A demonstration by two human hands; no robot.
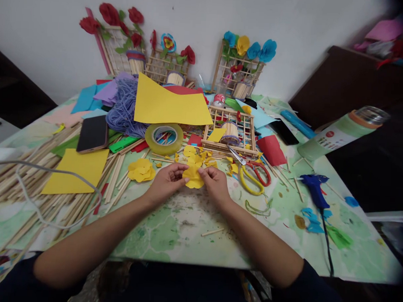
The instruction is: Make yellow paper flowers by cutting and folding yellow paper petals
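Note:
A yellow paper flower cutout (pixel 194 179) is pinched between my two hands above the table's middle. My left hand (pixel 169 180) grips its left edge with thumb and fingers. On the opposite edge, my right hand (pixel 215 181) is closed on the same cutout. Left of my hands lies a small stack of yellow paper petals (pixel 141 170). Yellow scraps (pixel 206 159) are scattered just beyond my fingers. Scissors (pixel 253 179) with red and yellow handles rest to the right of my right hand.
Behind my hands are a tape roll (pixel 164 139), a yellow sheet (pixel 170 106) and blue-violet yarn (pixel 125 106). Sticks (pixel 63 208) and a phone (pixel 93 134) lie left. A glue gun (pixel 315 190) and tilted bottle (pixel 341 134) are right. Stick trellises with paper flowers (pixel 246 51) stand against the wall.

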